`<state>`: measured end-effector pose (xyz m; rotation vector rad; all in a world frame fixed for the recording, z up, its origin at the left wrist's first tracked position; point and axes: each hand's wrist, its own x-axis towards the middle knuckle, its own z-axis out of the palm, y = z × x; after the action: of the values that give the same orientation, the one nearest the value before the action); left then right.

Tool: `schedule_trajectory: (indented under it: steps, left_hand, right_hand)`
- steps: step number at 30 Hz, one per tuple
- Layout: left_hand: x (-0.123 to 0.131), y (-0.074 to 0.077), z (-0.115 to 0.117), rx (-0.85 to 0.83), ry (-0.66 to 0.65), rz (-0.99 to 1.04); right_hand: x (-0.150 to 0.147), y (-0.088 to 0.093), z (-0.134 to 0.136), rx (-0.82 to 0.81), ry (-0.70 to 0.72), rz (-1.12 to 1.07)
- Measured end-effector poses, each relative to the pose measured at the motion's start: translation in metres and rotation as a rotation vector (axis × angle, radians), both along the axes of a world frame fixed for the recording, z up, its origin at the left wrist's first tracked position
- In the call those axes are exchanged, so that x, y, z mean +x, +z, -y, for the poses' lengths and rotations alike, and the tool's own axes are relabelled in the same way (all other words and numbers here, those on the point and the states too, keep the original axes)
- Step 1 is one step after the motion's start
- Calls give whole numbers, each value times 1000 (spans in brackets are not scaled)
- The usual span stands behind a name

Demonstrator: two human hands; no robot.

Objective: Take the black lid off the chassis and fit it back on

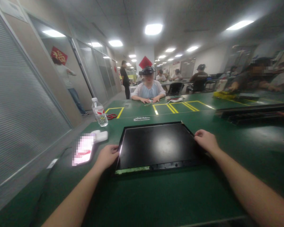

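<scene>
A black flat display panel (153,145) lies screen up on the green table in front of me. Along its near edge runs a strip with a green circuit board (132,170) at the left part. My left hand (109,155) grips the panel's left edge, thumb on top and fingers curled at the side. On the opposite side my right hand (206,140) is closed on the right edge, near the far corner. The undersides of the fingers are hidden by the panel's frame.
Left of the panel are a lit phone (84,149), a white case (101,136), a water bottle (99,113) and red-handled scissors (111,116). Yellow tape (172,108) marks the green table (161,201). A person (148,86) sits opposite; dark long parts (253,113) lie at right.
</scene>
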<state>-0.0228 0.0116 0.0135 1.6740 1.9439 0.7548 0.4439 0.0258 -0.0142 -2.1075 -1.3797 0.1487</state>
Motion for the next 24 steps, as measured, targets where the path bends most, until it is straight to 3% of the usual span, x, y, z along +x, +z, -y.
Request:
schedule_trajectory:
  steps: [14, 22, 24]
  left_hand:
    - [1, -7, -1, -40, -51, -52]
    - [-6, -11, -4, 55, -91, -209]
    - [-10, -9, -3, 97, -164, -205]
  right_hand:
    - [7, -9, -6, 23, -16, -11]
    - [1, -3, 0, -14, -7, 26]
    - [2, -2, 1, -36, 20, 46]
